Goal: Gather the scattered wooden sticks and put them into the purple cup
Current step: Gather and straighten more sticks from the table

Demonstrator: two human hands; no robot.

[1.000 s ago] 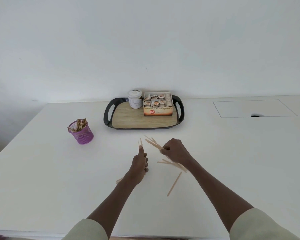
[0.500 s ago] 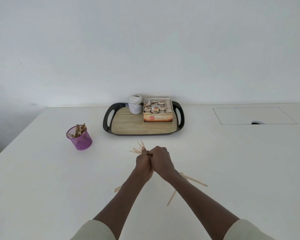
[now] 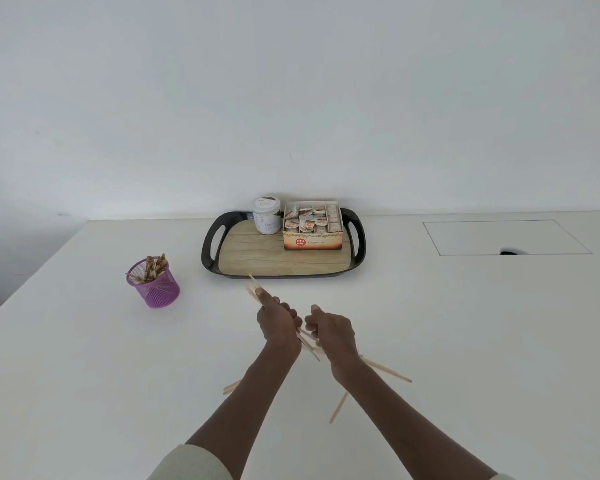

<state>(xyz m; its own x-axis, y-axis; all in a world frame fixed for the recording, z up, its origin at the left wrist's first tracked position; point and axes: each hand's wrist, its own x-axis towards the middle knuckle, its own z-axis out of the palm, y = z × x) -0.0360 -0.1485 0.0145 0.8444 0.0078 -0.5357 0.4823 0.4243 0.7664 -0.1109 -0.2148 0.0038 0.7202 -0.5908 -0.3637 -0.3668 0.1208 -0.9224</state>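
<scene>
Evidently the left hand (image 3: 278, 322) clenched a bundle of wooden sticks (image 3: 255, 289); the right hand (image 3: 329, 330) hung loosely curled, holding nothing. Others lay on the table (image 3: 84, 358), and squaring the bundle's ends would ease entry into the purple cup (image 3: 155, 289) at far left

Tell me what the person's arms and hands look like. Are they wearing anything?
Both forearms are bare, with pale greenish-cream sleeves pushed up near the elbows: left sleeve, right sleeve. The left hand and right hand are bare too: no gloves, rings, watch or bracelets show.
</scene>
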